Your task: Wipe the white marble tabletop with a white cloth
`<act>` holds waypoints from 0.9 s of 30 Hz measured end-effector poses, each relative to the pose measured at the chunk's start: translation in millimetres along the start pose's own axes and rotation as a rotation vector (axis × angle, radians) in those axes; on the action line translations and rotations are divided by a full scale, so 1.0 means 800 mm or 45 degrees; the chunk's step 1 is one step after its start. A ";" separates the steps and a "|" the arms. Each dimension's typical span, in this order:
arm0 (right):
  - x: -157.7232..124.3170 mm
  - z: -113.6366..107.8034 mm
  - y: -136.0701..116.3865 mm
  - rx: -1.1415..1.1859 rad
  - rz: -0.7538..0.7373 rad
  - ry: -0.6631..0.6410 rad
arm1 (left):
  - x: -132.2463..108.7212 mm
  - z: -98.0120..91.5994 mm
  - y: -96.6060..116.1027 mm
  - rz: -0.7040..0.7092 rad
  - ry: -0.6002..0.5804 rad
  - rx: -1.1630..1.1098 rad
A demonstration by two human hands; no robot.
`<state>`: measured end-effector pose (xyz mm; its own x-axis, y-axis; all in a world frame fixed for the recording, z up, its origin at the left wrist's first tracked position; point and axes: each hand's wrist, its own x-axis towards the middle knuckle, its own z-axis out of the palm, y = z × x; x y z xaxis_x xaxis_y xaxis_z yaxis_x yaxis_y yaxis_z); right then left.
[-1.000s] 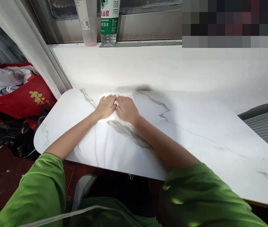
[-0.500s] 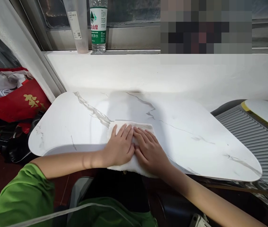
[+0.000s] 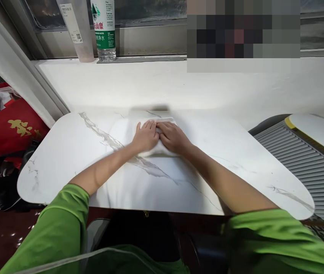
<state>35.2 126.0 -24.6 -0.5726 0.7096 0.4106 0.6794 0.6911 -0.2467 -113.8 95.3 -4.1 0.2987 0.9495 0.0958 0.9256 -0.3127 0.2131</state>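
Observation:
A folded white cloth lies on the white marbled tabletop, toward its far side by the wall. My left hand rests flat on the cloth, fingers stretched out and pointing away from me. Beside it, my right hand presses on the same cloth with its fingers laid out flat. The two hands touch or nearly touch at the fingertips and thumbs. Both palms are hidden against the cloth, which covers a small patch of the table.
A bottle of water and a tall translucent container stand on the window ledge. A red bag with white fabric sits at the left. On the right is a grey ribbed surface. A white wall borders the table's far edge.
Both hands have slid the cloth away from me, from the table's near edge toward the wall. My arms are more stretched out. The view has shifted slightly.

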 end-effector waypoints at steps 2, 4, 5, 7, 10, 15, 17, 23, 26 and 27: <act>0.026 0.007 0.018 -0.007 0.034 0.001 | 0.030 0.003 -0.013 0.002 0.037 0.001; 0.047 0.014 0.031 -0.039 0.081 0.033 | 0.055 0.005 -0.023 -0.005 0.077 -0.003; 0.056 0.017 0.037 -0.069 0.107 0.058 | 0.065 0.006 -0.026 -0.016 0.094 -0.004; 0.069 0.022 0.045 -0.137 0.160 0.108 | 0.080 0.007 -0.030 -0.043 0.101 -0.002; 0.077 0.027 0.053 -0.190 0.214 0.133 | 0.089 0.006 -0.030 -0.064 0.070 0.006; 0.066 0.032 0.054 -0.153 0.232 0.064 | 0.078 0.002 -0.025 -0.068 0.048 0.034; 0.055 0.030 0.051 -0.154 0.202 0.054 | 0.067 0.001 -0.019 -0.064 0.051 0.055; -0.011 0.007 0.023 -0.209 0.166 -0.008 | 0.016 0.004 0.019 -0.021 0.008 0.078; -0.062 -0.014 0.002 -0.219 0.142 -0.012 | -0.018 0.011 0.050 0.017 -0.022 0.053; -0.081 -0.022 -0.003 -0.216 0.132 -0.004 | -0.030 0.013 0.062 0.045 -0.023 0.047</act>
<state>78.3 76.1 -35.0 -0.4970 0.7764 0.3877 0.8022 0.5814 -0.1358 -72.8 57.2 -6.1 0.3351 0.9383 0.0851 0.9223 -0.3451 0.1739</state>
